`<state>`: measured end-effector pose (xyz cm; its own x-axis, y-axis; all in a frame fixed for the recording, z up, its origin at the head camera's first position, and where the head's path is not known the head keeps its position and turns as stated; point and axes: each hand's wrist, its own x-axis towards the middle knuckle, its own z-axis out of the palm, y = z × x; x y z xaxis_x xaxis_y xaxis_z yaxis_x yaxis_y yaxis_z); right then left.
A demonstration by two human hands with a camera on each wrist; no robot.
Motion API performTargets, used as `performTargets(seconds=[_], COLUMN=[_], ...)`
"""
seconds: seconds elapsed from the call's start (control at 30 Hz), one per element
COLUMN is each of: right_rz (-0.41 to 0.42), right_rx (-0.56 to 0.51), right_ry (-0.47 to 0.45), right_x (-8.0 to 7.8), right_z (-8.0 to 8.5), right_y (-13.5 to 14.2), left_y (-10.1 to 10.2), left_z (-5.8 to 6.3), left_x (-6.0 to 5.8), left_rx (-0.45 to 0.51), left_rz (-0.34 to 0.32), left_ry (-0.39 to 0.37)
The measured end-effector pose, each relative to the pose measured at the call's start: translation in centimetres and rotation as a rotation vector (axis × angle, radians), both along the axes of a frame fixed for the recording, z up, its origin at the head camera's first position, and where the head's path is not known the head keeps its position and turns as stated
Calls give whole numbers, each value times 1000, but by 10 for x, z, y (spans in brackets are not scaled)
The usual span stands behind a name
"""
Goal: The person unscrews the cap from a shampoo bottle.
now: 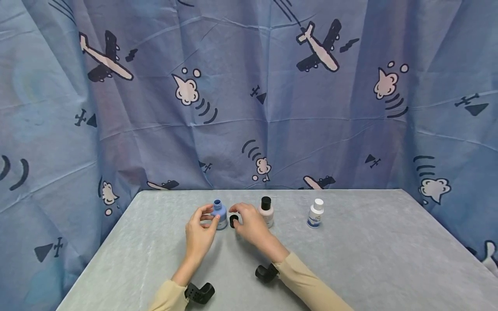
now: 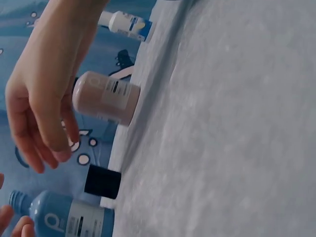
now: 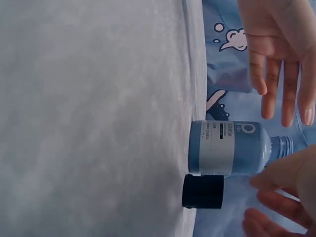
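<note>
An uncapped blue bottle [image 1: 221, 219] stands upright on the table, its threaded neck [image 3: 284, 147] bare in the right wrist view. Beside it on the tabletop sits a black cap [image 2: 102, 181]. My left hand [image 1: 200, 236] is at the blue bottle's left side, fingers extended and apart from it in the right wrist view. Over the cap hovers my right hand [image 1: 252, 224], its fingers loosely bent and pointing down with nothing between them. Just right of that hand is a pale pink bottle [image 1: 266, 216] with its black cap on, partly hidden by the hand.
Farther right stands a small white bottle [image 1: 315, 214] with a white cap and blue label. The grey tabletop [image 1: 369, 250] ends at the back against a blue curtain [image 1: 233, 108] printed with planes. Each wrist wears a black camera mount [image 1: 200, 293].
</note>
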<state>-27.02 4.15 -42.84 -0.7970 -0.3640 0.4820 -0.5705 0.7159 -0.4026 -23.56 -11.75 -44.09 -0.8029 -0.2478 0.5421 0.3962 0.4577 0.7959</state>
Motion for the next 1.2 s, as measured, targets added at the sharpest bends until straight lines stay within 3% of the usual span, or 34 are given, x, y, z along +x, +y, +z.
performTargets(seconds=[0.3,0.57,0.93,1.2], right_rz=[62,60,28,32], right_rx=[-84,-108,-101,-213], right_ry=[125,70,84,49], right_x=[6,14,22,23], right_z=[1,7,10,8], right_y=[13,28,46,69], left_y=[15,29,49,64], left_z=[-1,-3,-4,-5], left_x=[8,14,14,9], left_rx=[29,-2,10,-44], left_rz=[-82,-160,-220,-248], left_ry=[-11,-34,-3,-42])
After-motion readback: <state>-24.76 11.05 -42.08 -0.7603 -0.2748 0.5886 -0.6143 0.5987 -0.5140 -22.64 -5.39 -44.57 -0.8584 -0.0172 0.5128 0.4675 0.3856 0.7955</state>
